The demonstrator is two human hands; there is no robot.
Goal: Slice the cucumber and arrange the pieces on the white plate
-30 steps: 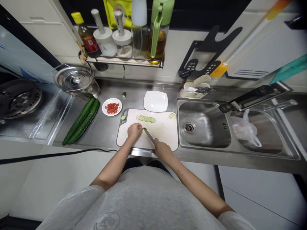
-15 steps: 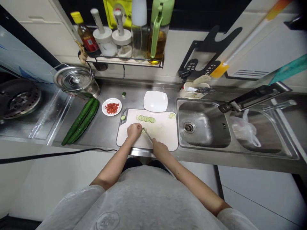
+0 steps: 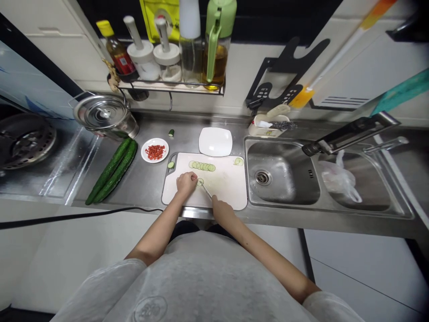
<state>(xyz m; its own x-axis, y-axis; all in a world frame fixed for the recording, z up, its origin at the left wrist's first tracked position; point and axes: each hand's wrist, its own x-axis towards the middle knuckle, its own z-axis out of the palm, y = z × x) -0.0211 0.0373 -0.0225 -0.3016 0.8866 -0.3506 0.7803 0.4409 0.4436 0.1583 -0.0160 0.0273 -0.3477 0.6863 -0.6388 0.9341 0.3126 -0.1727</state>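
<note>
Over the cutting board (image 3: 231, 190), I see the right hand (image 3: 222, 211) gripping a knife (image 3: 207, 192) against a cucumber slice (image 3: 200, 181); beside it the left hand (image 3: 186, 184) curls, its hold unclear to me.

A narrow, straight, silvery metal knife (image 3: 207, 192) slants over the pale, rounded rectangular cutting board (image 3: 226, 190), its handle hidden, its tip at a thin, round, pale-green cucumber slice (image 3: 201, 180); that slice lies nearer the board's front edge than an overlapping row of similar slices (image 3: 202, 166)
</note>
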